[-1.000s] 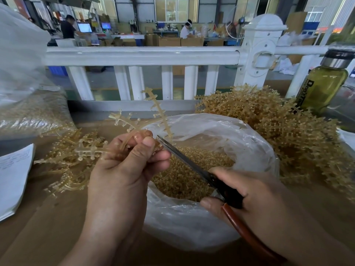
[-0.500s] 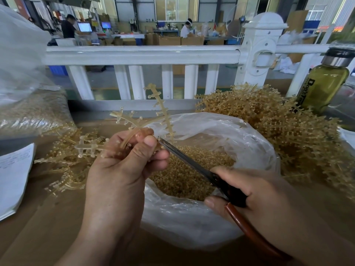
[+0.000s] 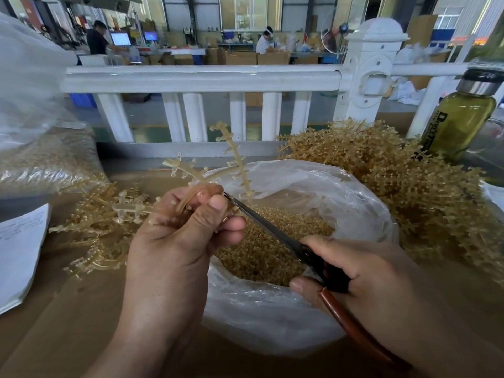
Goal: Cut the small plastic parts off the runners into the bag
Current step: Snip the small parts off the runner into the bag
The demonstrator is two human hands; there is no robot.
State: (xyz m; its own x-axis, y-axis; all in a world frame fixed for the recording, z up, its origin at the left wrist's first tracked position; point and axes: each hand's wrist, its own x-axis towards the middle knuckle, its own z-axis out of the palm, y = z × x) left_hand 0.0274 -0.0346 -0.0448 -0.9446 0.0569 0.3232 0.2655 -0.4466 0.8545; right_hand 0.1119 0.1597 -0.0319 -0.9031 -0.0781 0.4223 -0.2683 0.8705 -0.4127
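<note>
Meanwhile, left hand point(image 3: 174, 241) pinches a runner point(image 3: 218, 170) over the bag point(image 3: 354, 203) — right hand point(image 3: 362, 271) grips scissors point(image 3: 267, 225), blade tips at the runner.

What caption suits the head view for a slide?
Left hand holds a runner over the bag; right hand holds scissors.

White railing point(image 3: 201, 77), green bottle point(image 3: 461, 118) right, papers point(image 3: 19, 249) left, cardboard boxes point(image 3: 242, 58) behind

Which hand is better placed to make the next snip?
The right hand: it grips red-handled scissors, tips at the tan plastic runner the left hand holds over the clear plastic bag.
</note>
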